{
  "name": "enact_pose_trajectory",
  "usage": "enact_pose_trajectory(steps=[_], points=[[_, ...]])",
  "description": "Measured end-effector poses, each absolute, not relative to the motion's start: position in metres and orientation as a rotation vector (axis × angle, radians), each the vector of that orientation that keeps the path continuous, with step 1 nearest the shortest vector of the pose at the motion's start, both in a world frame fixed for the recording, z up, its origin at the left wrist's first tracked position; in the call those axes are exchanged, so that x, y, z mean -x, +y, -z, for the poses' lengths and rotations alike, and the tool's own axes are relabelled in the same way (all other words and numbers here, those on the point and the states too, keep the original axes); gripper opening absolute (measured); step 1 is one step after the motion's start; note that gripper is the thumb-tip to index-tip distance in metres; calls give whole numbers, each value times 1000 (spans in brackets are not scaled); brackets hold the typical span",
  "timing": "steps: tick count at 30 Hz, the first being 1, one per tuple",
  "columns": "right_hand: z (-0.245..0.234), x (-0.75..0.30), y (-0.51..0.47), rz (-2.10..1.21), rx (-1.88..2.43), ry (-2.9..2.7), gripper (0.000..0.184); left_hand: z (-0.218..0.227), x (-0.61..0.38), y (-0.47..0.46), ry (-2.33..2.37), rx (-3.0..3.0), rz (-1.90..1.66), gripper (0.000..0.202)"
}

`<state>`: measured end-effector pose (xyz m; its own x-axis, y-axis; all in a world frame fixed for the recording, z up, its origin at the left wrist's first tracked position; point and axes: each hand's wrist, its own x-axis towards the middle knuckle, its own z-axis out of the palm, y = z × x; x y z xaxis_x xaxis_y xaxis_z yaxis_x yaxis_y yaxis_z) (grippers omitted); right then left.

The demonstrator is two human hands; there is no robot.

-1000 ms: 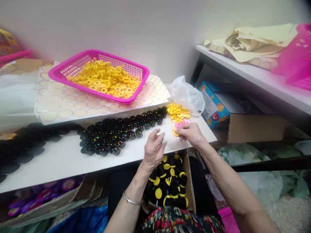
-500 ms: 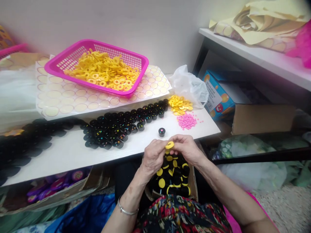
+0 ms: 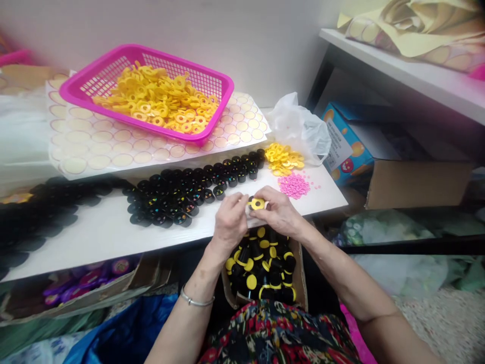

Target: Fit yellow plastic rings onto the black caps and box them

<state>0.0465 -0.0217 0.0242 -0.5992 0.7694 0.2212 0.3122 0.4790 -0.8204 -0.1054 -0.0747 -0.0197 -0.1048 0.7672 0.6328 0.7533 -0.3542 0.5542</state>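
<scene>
My left hand (image 3: 228,222) and my right hand (image 3: 278,212) meet at the front edge of the white table (image 3: 109,232). Together they pinch a yellow ring (image 3: 257,203) that sits on top of a small black cap, mostly hidden under the fingers. A cluster of black caps (image 3: 189,192) with coloured dots lies just left of my hands. Behind my right hand are a heap of pink beads (image 3: 294,185) and a small pile of yellow rings (image 3: 283,158). Below the hands, a cardboard box (image 3: 299,275) holds black caps with yellow tops.
A pink basket (image 3: 215,116) full of yellow rings rests on a sheet of round stickers (image 3: 98,151) at the back. A clear plastic bag (image 3: 301,129) lies at the table's right end. A shelf (image 3: 409,76) with crumpled paper and a blue carton (image 3: 343,146) stand right.
My right hand left the pink bead heap and joined my left hand. A yellow ring went from held in the air to pressed onto the lone black cap on the table.
</scene>
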Motion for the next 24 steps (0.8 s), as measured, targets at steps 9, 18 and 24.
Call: enact_pose_trajectory(steps=[9, 18, 24], points=[[9, -35, -4, -762, 999, -2227, 17, 20, 97, -52, 1420, -585, -1501, 30], [22, -27, -6, -1213, 1071, -1817, 23, 31, 85, -42, 1393, -526, -1585, 37], [27, -22, -14, -1702, 1161, -1298, 40, 32, 86, -43, 1445, -640, -1507, 27]])
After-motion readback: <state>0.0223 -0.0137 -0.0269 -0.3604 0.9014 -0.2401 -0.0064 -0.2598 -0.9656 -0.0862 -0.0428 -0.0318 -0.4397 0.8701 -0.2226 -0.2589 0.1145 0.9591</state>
